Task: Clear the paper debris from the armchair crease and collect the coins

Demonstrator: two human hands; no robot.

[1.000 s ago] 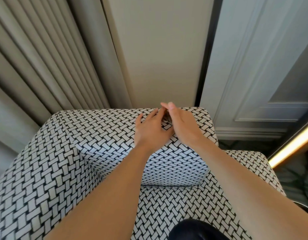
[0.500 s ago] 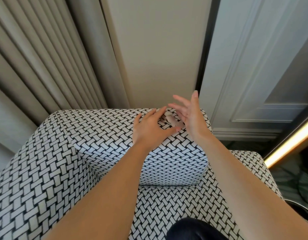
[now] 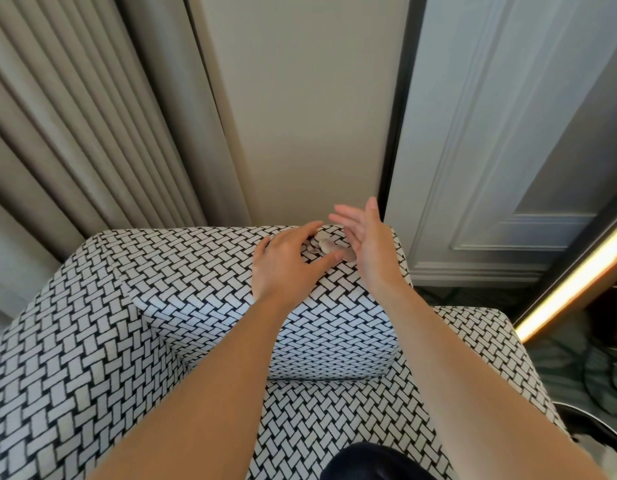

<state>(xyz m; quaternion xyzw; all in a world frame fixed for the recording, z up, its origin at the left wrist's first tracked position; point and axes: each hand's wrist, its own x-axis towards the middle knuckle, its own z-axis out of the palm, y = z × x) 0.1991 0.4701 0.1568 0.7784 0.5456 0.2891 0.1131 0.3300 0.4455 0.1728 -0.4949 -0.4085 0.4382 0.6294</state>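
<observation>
A black-and-white woven-pattern armchair (image 3: pixel 182 278) fills the lower view. On the top of its backrest lie several silver coins (image 3: pixel 326 244) in a small pile. My left hand (image 3: pixel 286 263) rests on the backrest just left of the pile, fingers loosely spread, index tip and thumb flanking the coins. My right hand (image 3: pixel 364 237) hovers right of the pile with straight fingers, palm facing left and nothing in it. No paper debris shows in this view.
Beige curtains (image 3: pixel 75 133) hang behind the chair at left, a cream wall panel (image 3: pixel 300 98) in the middle, a grey panelled door (image 3: pixel 508 133) at right. A lit strip (image 3: pixel 574 282) and a dark floor lie to the right. The seat cushion (image 3: pixel 335 417) sits below.
My right hand let go at the pile, opened and lifted away to the right. The coins are now uncovered on the backrest top. My left hand stayed beside them.
</observation>
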